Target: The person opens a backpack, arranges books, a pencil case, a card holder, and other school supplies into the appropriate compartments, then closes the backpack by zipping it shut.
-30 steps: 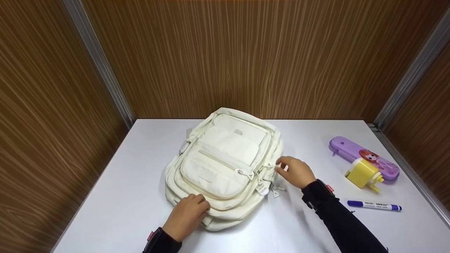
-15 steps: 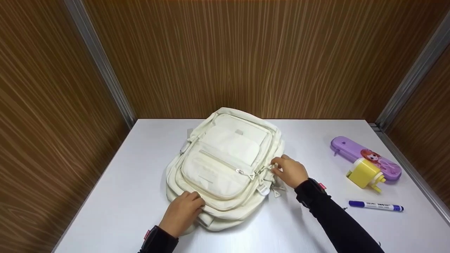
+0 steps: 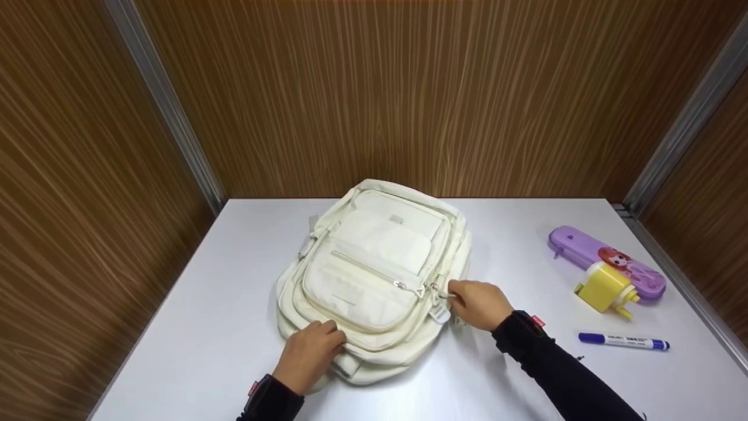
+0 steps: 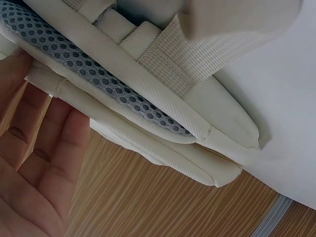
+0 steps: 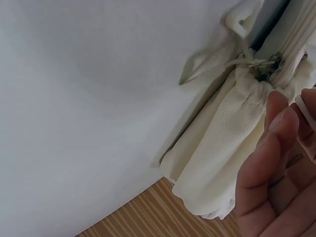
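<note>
A cream backpack (image 3: 385,240) lies on its back on the white table, its front pockets upward and its top toward the back panel. At its near bottom edge my left hand (image 3: 310,355) grips the fabric. The left wrist view shows fingers (image 4: 61,140) around a padded edge, beside grey mesh (image 4: 94,76). On the bag's right side my right hand (image 3: 482,305) pinches a white zipper pull (image 5: 304,112) between thumb and fingers. Other triangular pulls (image 5: 242,19) and a gathered side pocket (image 5: 222,143) show beside that hand.
A purple pencil case (image 3: 575,245) lies at the right of the table (image 3: 204,304), with a yellow pencil sharpener (image 3: 605,289) against its near side. Closer to me is a blue-capped marker (image 3: 624,341). Wood-grain panels (image 3: 374,99) enclose the back and sides.
My right hand has moved left onto the bag's side and now pinches the zipper pull. My left hand has shifted only slightly along the bottom edge. The objects at the right have stayed put.
</note>
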Action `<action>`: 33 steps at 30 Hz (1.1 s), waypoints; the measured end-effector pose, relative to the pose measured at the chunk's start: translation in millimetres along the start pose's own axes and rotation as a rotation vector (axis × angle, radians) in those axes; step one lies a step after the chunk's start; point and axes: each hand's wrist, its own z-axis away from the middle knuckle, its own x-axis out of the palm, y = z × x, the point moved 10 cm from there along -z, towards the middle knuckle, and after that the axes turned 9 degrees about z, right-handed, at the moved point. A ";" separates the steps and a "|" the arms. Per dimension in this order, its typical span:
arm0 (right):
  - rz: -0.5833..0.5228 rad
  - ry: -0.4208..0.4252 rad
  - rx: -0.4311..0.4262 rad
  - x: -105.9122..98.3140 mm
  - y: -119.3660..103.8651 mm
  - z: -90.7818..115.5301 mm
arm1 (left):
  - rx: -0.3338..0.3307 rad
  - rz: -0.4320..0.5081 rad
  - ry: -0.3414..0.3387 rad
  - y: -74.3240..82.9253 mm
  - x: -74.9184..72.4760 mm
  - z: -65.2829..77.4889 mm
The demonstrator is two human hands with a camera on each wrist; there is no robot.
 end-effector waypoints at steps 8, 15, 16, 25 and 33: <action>-0.012 0.005 -0.070 -7.2 -23.0 9.3 | 0.027 -0.044 0.014 15.1 7.5 -6.3; -0.031 0.011 -0.162 -10.4 -51.1 19.3 | 0.023 -0.048 0.002 27.6 14.4 -12.9; -0.029 0.011 -0.168 -10.4 -53.1 20.2 | 0.025 -0.047 0.005 29.5 15.4 -13.9; -0.025 0.032 -0.151 -10.8 -48.5 30.4 | 0.038 -0.064 0.008 47.1 29.1 -24.8; -0.004 0.032 -0.136 -12.1 -47.1 42.7 | 0.058 -0.126 0.026 69.1 40.1 -37.2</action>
